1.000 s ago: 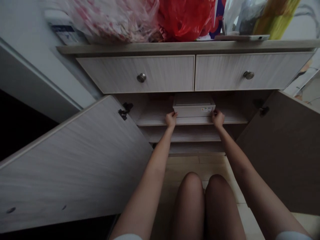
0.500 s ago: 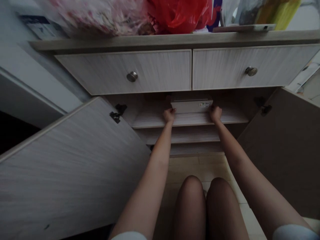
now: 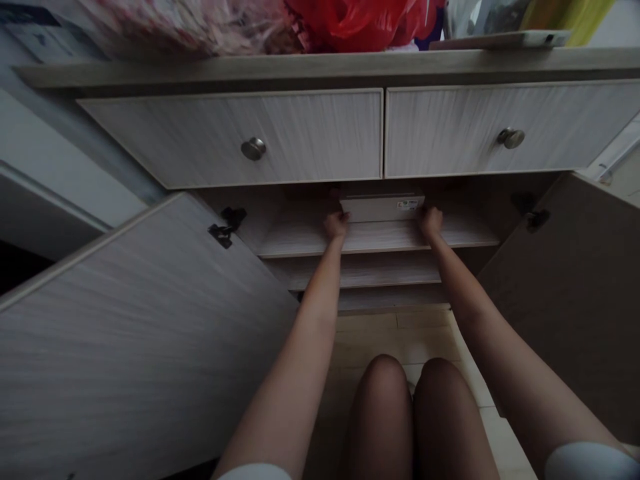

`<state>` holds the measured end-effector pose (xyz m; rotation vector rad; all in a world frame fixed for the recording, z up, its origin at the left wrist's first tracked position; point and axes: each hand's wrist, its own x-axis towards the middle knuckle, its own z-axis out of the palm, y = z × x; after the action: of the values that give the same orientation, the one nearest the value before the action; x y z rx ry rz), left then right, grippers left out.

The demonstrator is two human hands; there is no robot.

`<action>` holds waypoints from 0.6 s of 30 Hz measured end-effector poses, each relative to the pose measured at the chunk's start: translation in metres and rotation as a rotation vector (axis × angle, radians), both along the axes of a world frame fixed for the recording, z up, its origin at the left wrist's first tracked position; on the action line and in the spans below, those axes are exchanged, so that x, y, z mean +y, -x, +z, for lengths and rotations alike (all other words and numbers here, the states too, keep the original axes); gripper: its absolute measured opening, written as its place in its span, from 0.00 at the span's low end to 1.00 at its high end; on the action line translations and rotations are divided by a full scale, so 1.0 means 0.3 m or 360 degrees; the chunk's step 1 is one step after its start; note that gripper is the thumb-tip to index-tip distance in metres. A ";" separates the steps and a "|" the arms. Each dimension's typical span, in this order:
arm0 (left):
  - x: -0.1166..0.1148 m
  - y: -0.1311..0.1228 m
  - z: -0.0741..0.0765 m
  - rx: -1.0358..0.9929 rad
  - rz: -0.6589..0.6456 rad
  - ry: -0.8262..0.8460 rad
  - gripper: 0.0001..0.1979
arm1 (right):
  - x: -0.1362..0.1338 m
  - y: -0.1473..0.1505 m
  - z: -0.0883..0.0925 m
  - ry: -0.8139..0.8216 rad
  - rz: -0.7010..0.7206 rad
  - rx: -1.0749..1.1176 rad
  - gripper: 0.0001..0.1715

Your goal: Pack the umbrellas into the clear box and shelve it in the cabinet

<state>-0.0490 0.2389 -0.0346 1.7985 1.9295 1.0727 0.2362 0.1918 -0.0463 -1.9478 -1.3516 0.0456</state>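
Observation:
A pale shoebox-like box (image 3: 375,209) with a small label on its front rests on the top shelf (image 3: 380,235) inside the cabinet. At the box's left front corner, my left hand (image 3: 336,225) is closed on its edge. My right hand (image 3: 431,222) grips the opposite front corner, its fingertips partly hidden in shadow. Both arms reach forward between the two swung-out doors. The rear of the box lies in the dark under the drawers.
The left door (image 3: 165,333) and right door (image 3: 570,300) stand wide on either side. Two drawers with round knobs (image 3: 253,149) are closed above. A red plastic bag (image 3: 355,23) and other bags lie on the cabinet top. Lower shelves (image 3: 390,269) show below.
The view has shifted slightly closer to the cabinet top and drawers. Both hands keep hold of the box, which sits at nearly the same place on the shelf.

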 end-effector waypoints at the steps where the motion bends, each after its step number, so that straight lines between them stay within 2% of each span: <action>1: -0.002 -0.003 0.011 0.0001 -0.0003 0.0031 0.12 | 0.001 -0.001 0.003 0.0007 0.0004 0.0039 0.19; 5: -0.046 -0.011 0.045 -0.0060 0.0026 0.0122 0.10 | -0.037 -0.014 0.017 0.0040 0.0064 0.0227 0.18; 8: -0.152 0.021 0.021 -0.0323 0.0069 -0.0123 0.12 | -0.167 -0.023 0.001 -0.0208 0.0195 0.0441 0.26; 10: -0.270 0.075 -0.017 -0.0599 0.0073 -0.0392 0.15 | -0.326 -0.028 -0.032 -0.0509 0.0380 0.0696 0.34; 13: -0.520 0.200 -0.077 -0.0848 0.0223 -0.0745 0.19 | -0.658 -0.049 -0.101 -0.0594 0.0475 0.0881 0.37; 16: -0.832 0.346 -0.110 -0.0856 0.0593 -0.1050 0.22 | -1.018 -0.108 -0.154 -0.0516 0.0251 0.0872 0.35; 18: -1.040 0.439 -0.109 -0.0759 0.0857 -0.1201 0.20 | -1.223 -0.169 -0.162 -0.0609 -0.0047 0.0685 0.33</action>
<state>-0.1808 -0.0731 -0.0673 1.0882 1.8534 2.4036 0.2870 -0.1752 -0.0950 -1.5269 -0.9648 0.1692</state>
